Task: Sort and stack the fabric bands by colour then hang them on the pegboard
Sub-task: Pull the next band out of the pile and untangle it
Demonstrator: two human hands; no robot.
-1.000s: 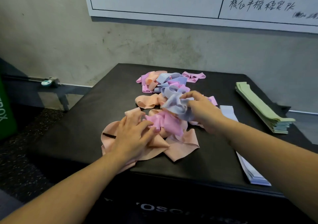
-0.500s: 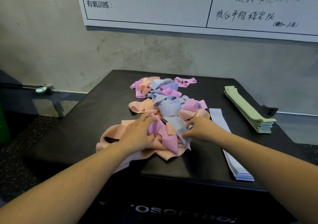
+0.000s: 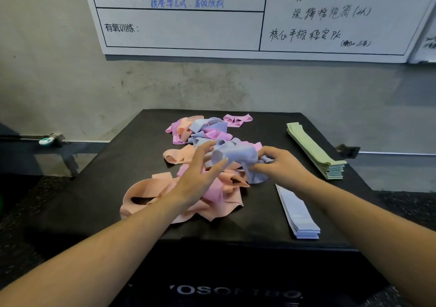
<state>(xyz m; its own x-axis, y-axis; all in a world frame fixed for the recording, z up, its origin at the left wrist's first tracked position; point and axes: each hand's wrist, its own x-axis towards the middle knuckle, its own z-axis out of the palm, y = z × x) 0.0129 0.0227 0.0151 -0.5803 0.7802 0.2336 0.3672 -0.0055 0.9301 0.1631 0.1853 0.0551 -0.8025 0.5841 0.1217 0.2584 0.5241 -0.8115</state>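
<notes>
A whiteboard (image 3: 259,16) with handwritten rows fills the grey wall up top, and below it sits the black padded box (image 3: 99,188), its top carrying everything in play. Spread from the far edge down toward the near-left part of that top is the loose heap of fabric bands (image 3: 188,132), peach, pink and blue all tangled; one big peach band (image 3: 141,198) loops open at the near-left end of the heap. Along the right edge lies the green stack (image 3: 316,151), squared up neatly, running from the far-right corner toward the middle of that edge. Nearer the front edge, right of the heap, sits the blue stack (image 3: 299,214), flat and tidy, apart from the tangle. Bare black top shows along the left edge and in the strip between the two stacks.

Now the hands. The right hand (image 3: 280,165) has its fingers curled round a bunched blue band (image 3: 238,158), gripping it at its right end above the middle of the heap. The left hand (image 3: 200,177) is spread, fingers straight and splayed, fingertips touching the left side of that same blue band, grasping nothing. A dark wall fitting (image 3: 348,151) sits just beyond the right edge.
</notes>
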